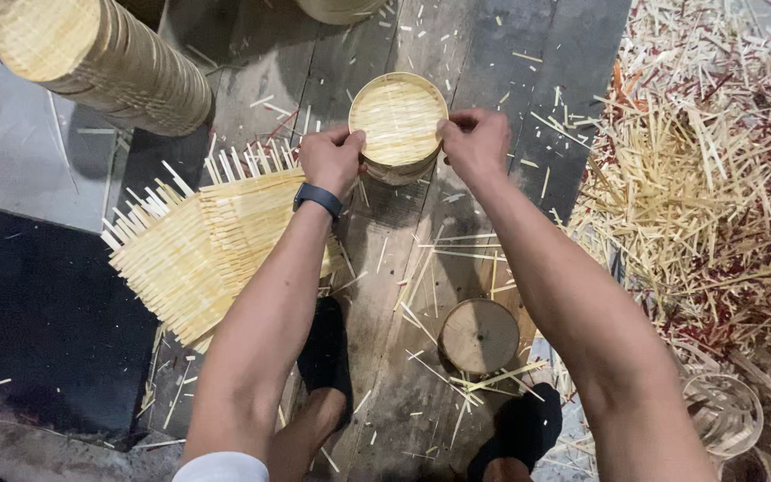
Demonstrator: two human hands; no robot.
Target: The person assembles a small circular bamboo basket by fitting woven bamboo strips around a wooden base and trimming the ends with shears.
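Two hands hold one small round bamboo steamer tray (398,125) at 12 o'clock in the view, resting on the plank floor (484,71). The left hand (332,161), with a dark wristband (318,198), closes its fingers on the tray's rim at 9 o'clock; the right hand (475,143) pinches the rim at 3 o'clock.

Condition of the piece: the slatted base sits inside the hoop and appears flush with the wall, with no slat ends seen overhanging. By judgement, the fitting of this base is at or near completion; whether it is fastened cannot be told.

Done work: a tall stack of finished trays (104,58) lies at 10 o'clock.

Outstanding: several square woven slat mats (198,250), untrimmed with loose ends, lie at 9 o'clock just beside the left forearm. Empty bamboo hoops (725,411) sit at 4 o'clock. A round wooden block (479,335) stands at 6 o'clock. Offcuts (698,178) heap at 3 o'clock.
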